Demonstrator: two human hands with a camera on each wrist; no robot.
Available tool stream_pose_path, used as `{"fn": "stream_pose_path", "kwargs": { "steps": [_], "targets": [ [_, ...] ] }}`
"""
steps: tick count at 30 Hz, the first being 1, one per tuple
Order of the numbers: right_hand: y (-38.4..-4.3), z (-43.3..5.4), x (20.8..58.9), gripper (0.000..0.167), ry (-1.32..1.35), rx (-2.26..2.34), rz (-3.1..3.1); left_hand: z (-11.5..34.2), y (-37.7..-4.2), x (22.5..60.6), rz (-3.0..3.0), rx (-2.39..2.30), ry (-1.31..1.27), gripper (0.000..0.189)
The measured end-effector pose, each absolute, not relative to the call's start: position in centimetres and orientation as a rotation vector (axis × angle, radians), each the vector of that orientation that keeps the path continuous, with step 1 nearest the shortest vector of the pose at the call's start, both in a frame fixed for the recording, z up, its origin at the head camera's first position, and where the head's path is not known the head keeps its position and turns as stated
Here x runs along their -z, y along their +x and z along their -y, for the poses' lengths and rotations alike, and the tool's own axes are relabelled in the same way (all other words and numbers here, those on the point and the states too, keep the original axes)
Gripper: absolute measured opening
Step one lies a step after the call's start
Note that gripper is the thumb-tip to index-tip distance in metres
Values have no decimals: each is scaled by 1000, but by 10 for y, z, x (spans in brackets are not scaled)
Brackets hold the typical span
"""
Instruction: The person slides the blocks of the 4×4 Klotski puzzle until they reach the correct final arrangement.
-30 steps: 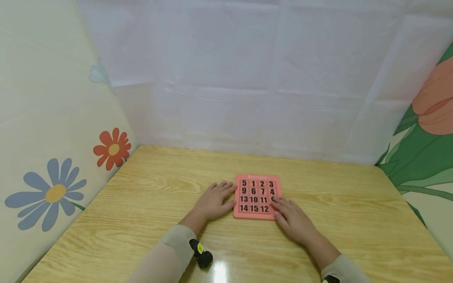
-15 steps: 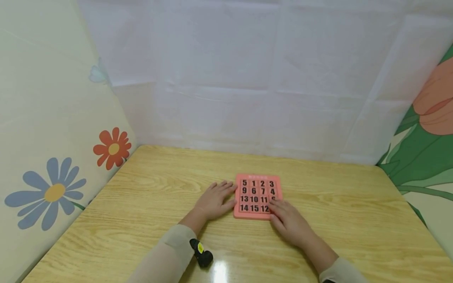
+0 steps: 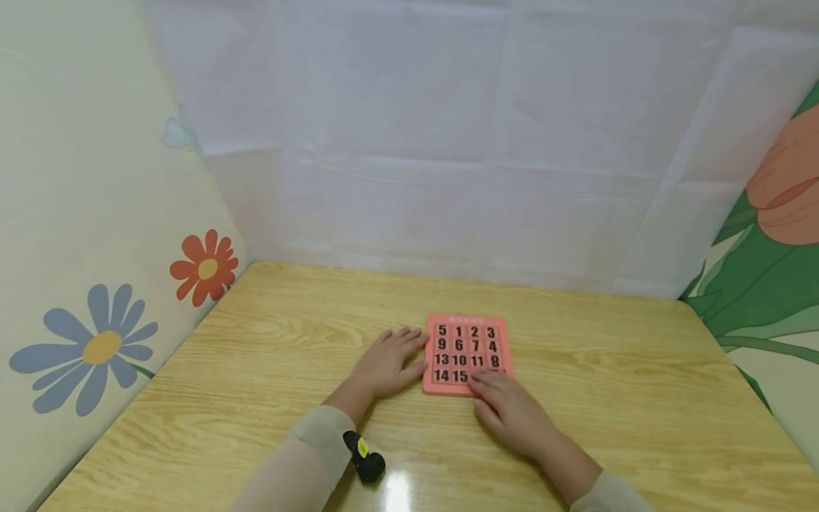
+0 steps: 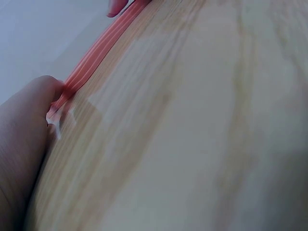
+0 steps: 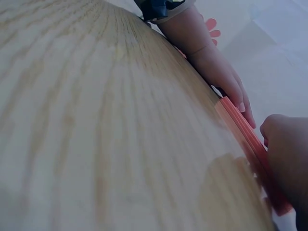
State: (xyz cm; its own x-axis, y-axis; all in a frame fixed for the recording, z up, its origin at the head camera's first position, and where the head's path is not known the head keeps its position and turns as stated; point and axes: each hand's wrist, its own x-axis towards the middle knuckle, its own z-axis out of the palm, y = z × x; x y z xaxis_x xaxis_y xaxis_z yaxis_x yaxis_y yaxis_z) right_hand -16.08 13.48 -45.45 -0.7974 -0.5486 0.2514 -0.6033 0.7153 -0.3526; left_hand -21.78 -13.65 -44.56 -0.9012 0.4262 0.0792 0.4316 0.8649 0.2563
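A pink number slide puzzle (image 3: 458,345) lies flat on the wooden table. Black numbers mark its square tiles; the top row reads 5, 1, 2, 3. My left hand (image 3: 387,365) rests at its left edge, fingers extended and thumb touching the side. My right hand (image 3: 515,412) has its fingertips on the bottom row just right of tile 15, covering the tile there. In the left wrist view, the left thumb (image 4: 31,113) meets the puzzle's side (image 4: 98,53). The right wrist view shows the right hand (image 5: 291,156) over the puzzle's near edge (image 5: 250,149).
The wood-grain table (image 3: 256,348) spreads around the puzzle. A white cloth (image 3: 409,142) hangs behind it. Flower-printed panels stand at the left (image 3: 102,213) and right (image 3: 768,284). A black wrist device (image 3: 366,459) sits on the left cuff.
My right hand has slid left along the bottom row, uncovering tile 8 at the right and covering the spot where 12 showed. The left hand stays put.
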Motion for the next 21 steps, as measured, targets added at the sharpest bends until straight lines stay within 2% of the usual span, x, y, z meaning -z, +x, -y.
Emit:
{"fn": "stream_pose_path", "kwargs": {
  "steps": [21],
  "targets": [
    [-160, -140, 456, 42, 939, -631, 2802, 136, -218, 444, 3012, 417, -701, 60]
  ]
}}
